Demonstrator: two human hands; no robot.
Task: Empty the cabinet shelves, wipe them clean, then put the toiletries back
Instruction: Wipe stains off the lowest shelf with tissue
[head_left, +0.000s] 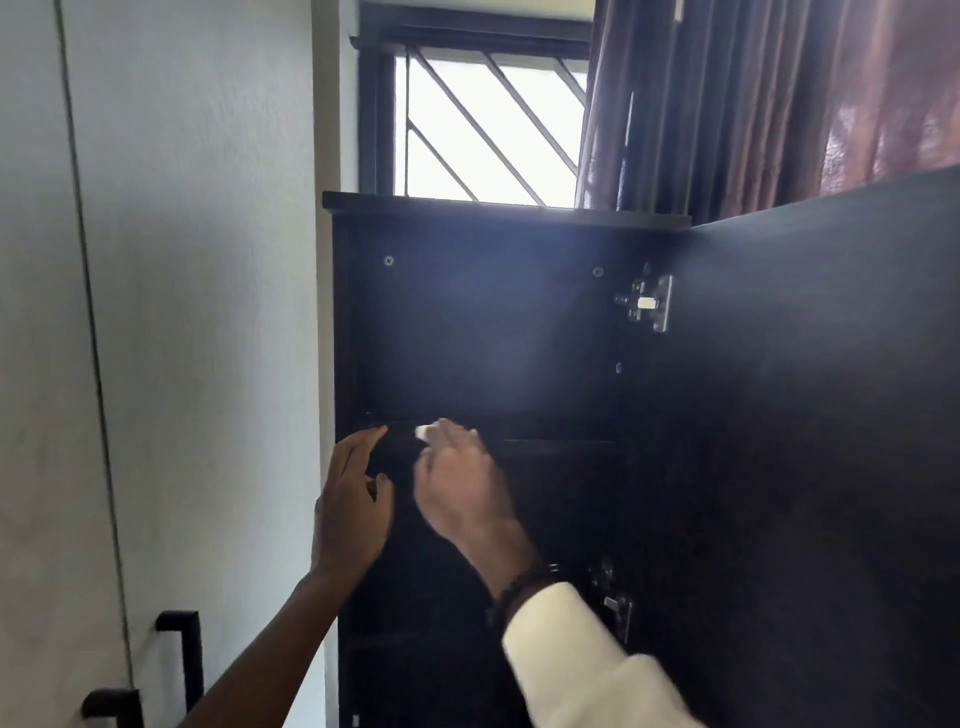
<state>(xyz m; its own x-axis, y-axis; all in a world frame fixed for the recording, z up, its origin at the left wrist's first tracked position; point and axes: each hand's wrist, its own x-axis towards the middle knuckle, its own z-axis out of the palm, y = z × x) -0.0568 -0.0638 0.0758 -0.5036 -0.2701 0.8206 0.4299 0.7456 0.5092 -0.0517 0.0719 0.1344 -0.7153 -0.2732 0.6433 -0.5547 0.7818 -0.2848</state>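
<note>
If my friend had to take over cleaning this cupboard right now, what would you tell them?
Left hand: open, fingers spread, at the front edge of the top shelf, holding nothing.
Right hand: closed on a small white thing, pressed to that same shelf edge; too blurred to say whether it is a cloth or a wipe.
Cabinet: dark, door swung open to the right. The top compartment looks empty; no toiletries in view.
Done: top shelf looks emptied.
Left: finish wiping, do the lower shelves (too dark to judge), then put the toiletries back.
</note>
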